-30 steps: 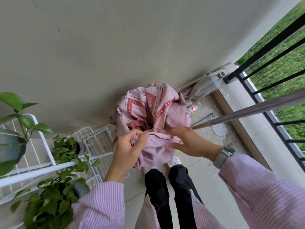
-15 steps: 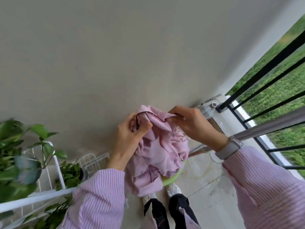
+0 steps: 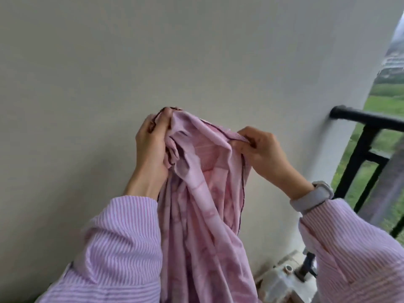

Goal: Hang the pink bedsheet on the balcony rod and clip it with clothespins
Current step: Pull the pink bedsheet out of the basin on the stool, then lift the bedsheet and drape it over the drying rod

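From the head camera, looking forward and down, a person held up a pink bedsheet (image 3: pixel 196 193) in front of a plain off-white wall (image 3: pixel 196 51). The left hand (image 3: pixel 153 145) gripped a bunched corner at the sheet's top, fingers curled tight round the cloth. The right hand (image 3: pixel 260 152) pinched the dark-piped hem a little to the right, fingers clamped on the edge. The rest of the sheet hung crumpled between two pink-striped sleeves, reaching below the frame.

This looked like the stage of finding and spreading the top edge; nothing was hung yet. Next, the hands would probably need to draw apart along the hem, then turn right toward the rod, which was not clearly visible.

At the far right stood a black balcony railing (image 3: pixel 367 119) with green land beyond. A whitish container (image 3: pixel 277 281) sat low on the floor, near the wall.
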Demonstrator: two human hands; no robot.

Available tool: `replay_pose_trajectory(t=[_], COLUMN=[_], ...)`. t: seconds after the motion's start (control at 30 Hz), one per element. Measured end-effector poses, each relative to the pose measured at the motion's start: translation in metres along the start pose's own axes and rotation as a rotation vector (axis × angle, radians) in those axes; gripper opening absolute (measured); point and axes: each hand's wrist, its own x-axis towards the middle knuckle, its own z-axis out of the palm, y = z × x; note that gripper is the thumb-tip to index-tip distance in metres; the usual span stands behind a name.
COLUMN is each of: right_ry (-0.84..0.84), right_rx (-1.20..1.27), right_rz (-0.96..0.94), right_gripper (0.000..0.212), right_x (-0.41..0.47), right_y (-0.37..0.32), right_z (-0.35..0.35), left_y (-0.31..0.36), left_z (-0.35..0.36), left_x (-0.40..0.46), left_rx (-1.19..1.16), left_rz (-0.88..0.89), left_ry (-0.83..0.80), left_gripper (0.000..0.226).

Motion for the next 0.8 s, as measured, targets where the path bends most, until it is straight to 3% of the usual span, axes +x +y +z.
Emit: replay_pose_trajectory(t=[0.07,0.13,0.27,0.33,0.47,0.6,0.7,0.8], right_ry=[-0.019,-0.157,-0.437,-0.431,-0.336,-0.361,-0.436,-0.334], right_rx=[0.020,0.011,-0.033,-0.098,-0.143,-0.182,-0.315,-0.424], right_rz=[-0.044,-0.025,0.140,0.155,0.103,-0.033,-0.119,-0.214], right_gripper=[0.019,0.006,0.016,0.021,0.008,0.007,0.013,0.015], right_x=[0.006,-0.008,-0.056,-0.062,-0.032,0.019,0.053,0.081], right_y=[-0.008,0.000,0.033,0.045,0.039,-0.002,-0.037,-0.072], right_z=[-0.011,-0.010,0.006,0.007,-0.005,-0.015,-0.026,-0.042], left_y=[0.022,0.027,0.010,0.000,0.011,0.047,0.079,0.108], left_z=[0.007,0.005,-0.008,-0.014,-0.034,-0.042,-0.040,-0.031], left_x=[0.015,0.017,0.003,-0.002,0.001,0.009,0.023,0.045], left_rx=[-0.169,-0.182,0.187,0.404,0.775,1.370,1.358,1.249], left_rz=[-0.050,-0.147,-0.001,0.064,0.173,0.355,0.471,0.573], left_ry=[-0.091,-0.095,0.044,-0.020,-0.210,-0.437,-0.364,-0.226], left_gripper=[0.012,0.018,0.034,0.033,0.028,0.053,0.037,0.027])
